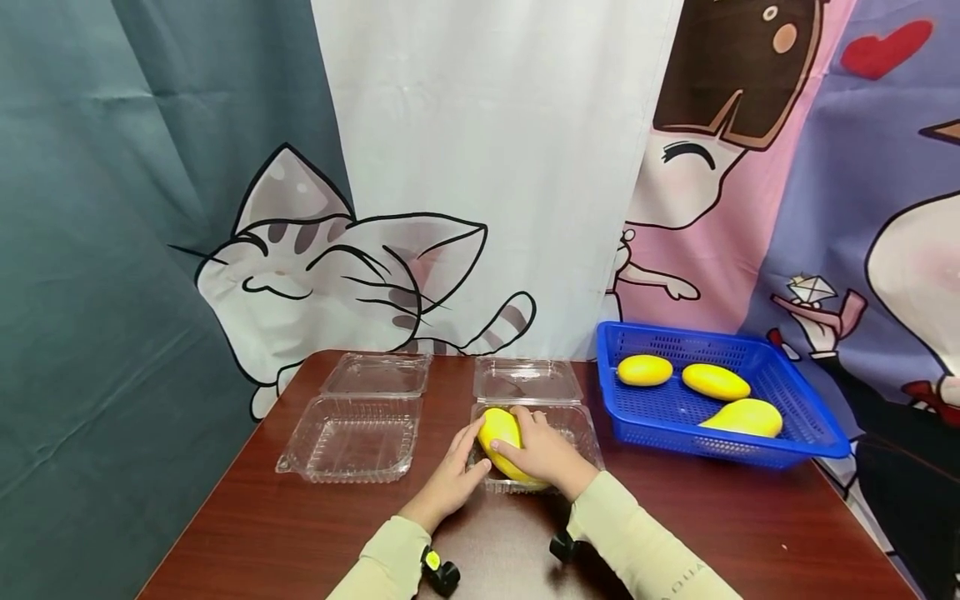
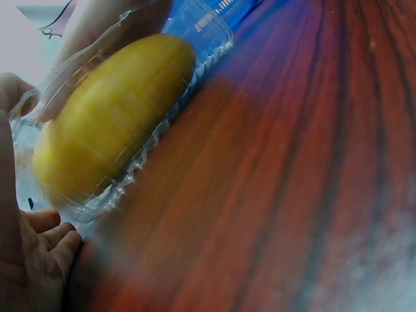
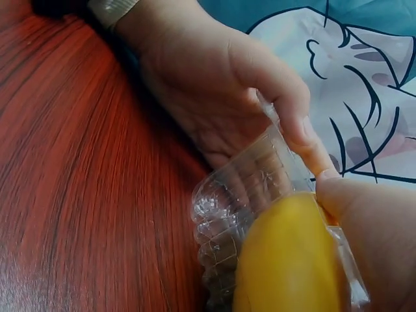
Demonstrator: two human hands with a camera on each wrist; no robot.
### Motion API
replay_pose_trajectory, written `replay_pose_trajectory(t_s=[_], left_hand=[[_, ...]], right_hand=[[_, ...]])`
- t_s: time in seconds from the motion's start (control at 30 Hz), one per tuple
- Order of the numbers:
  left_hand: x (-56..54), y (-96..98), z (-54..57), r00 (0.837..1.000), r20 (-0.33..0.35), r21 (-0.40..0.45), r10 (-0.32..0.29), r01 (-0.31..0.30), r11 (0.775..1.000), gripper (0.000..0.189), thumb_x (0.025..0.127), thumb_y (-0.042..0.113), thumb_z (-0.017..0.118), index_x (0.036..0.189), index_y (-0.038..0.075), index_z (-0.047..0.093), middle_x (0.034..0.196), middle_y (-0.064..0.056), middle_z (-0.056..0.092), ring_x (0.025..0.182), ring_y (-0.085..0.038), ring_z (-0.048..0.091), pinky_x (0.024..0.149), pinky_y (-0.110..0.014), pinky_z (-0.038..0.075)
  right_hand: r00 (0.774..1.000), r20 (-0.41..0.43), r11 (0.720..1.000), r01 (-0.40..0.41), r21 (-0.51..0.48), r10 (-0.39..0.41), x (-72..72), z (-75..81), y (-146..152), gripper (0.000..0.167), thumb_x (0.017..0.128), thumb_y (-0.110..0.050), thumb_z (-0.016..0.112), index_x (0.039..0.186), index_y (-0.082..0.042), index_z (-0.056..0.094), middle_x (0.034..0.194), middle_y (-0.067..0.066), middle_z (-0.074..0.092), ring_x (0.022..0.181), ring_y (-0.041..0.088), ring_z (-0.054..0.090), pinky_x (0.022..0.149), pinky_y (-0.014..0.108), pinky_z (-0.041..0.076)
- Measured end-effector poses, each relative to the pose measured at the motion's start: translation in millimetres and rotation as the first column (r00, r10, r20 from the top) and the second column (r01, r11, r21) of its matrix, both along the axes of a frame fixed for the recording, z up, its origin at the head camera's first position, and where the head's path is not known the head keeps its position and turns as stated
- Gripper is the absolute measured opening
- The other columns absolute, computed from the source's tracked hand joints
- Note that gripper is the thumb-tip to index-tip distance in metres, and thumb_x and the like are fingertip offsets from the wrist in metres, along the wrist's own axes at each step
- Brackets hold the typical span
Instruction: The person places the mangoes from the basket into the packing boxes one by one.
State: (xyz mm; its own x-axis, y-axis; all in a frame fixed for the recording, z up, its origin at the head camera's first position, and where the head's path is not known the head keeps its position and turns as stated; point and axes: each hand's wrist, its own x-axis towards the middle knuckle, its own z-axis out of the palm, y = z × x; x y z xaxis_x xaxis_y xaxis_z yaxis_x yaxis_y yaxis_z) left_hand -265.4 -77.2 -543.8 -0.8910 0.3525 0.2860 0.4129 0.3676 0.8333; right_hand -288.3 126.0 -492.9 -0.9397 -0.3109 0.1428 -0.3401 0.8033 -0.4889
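Observation:
A yellow mango [image 1: 498, 429] lies slanted inside the right-hand clear plastic clamshell box [image 1: 592, 433]. My right hand [image 1: 546, 450] grips it from the right, thumb across its top. On the box's left side is my left hand [image 1: 450, 482], its thumb at the rim and its fingers along the outside of the wall. The right wrist view shows that wall [image 3: 227, 188] between the left thumb and fingers. Through the clear side in the left wrist view, the mango [image 2: 117, 117] reaches close to the bottom.
Another clear clamshell box [image 1: 360, 437] stands open on the left of the brown table [image 1: 247, 533]. At the right, a blue basket [image 1: 622, 425] holds three more mangoes, one of them this front mango [image 1: 750, 417]. A cartoon curtain [image 1: 480, 150] hangs behind the table.

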Motion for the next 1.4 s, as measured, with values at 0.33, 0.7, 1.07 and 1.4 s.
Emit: replay_pose_trajectory(t_s=[0.33, 0.7, 1.07, 1.4], left_hand=[[-1.3, -0.7, -2.8, 1.000, 0.023, -0.011, 0.009, -0.009, 1.000, 0.077, 0.098, 0.023, 0.057, 0.163, 0.012, 0.015, 0.162, -0.022, 0.023, 0.148, -0.038, 0.028, 0.115, -0.060, 0.026], [-0.7, 0.9, 0.6, 0.999, 0.029, -0.005, 0.016, -0.016, 1.000, 0.076, 0.098, 0.020, 0.057, 0.162, 0.011, 0.018, 0.163, -0.019, 0.023, 0.148, -0.035, 0.027, 0.115, -0.060, 0.026], [0.8, -0.8, -2.5, 0.999, 0.031, 0.005, 0.022, -0.022, 1.000, 0.074, 0.098, 0.021, 0.058, 0.161, 0.011, 0.021, 0.161, -0.021, 0.026, 0.147, -0.037, 0.030, 0.114, -0.062, 0.027], [2.6, 0.4, 1.0, 0.998, 0.057, 0.007, 0.031, -0.032, 0.999, 0.074, 0.097, 0.022, 0.058, 0.161, 0.015, 0.022, 0.162, -0.016, 0.028, 0.147, -0.032, 0.030, 0.115, -0.060, 0.026]], right_hand=[[0.999, 0.029, 0.999, 0.035, 0.033, -0.036, 0.0, 14.5, 5, 0.081, 0.091, -0.065, 0.057, 0.149, -0.010, 0.043, 0.135, 0.022, 0.054, 0.104, 0.037, 0.065, 0.088, 0.059, 0.052], [0.993, -0.092, 0.996, 0.062, -0.064, -0.068, -41.2, 72.1, 75, 0.059, 0.099, -0.047, 0.059, 0.142, -0.007, 0.051, 0.123, 0.016, 0.065, 0.107, 0.030, 0.065, 0.091, 0.052, 0.052], [0.983, -0.086, 0.987, 0.162, 0.002, -0.161, -86.1, 84.4, 153, 0.032, 0.098, -0.029, 0.057, 0.120, -0.006, 0.063, 0.100, 0.013, 0.071, 0.090, 0.030, 0.065, 0.080, 0.051, 0.051], [0.994, 0.007, 0.981, 0.107, 0.162, -0.110, -113.4, 71.9, 204, 0.040, 0.086, -0.015, 0.064, 0.119, 0.007, 0.063, 0.120, 0.035, 0.061, 0.111, 0.052, 0.056, 0.095, 0.063, 0.043]])
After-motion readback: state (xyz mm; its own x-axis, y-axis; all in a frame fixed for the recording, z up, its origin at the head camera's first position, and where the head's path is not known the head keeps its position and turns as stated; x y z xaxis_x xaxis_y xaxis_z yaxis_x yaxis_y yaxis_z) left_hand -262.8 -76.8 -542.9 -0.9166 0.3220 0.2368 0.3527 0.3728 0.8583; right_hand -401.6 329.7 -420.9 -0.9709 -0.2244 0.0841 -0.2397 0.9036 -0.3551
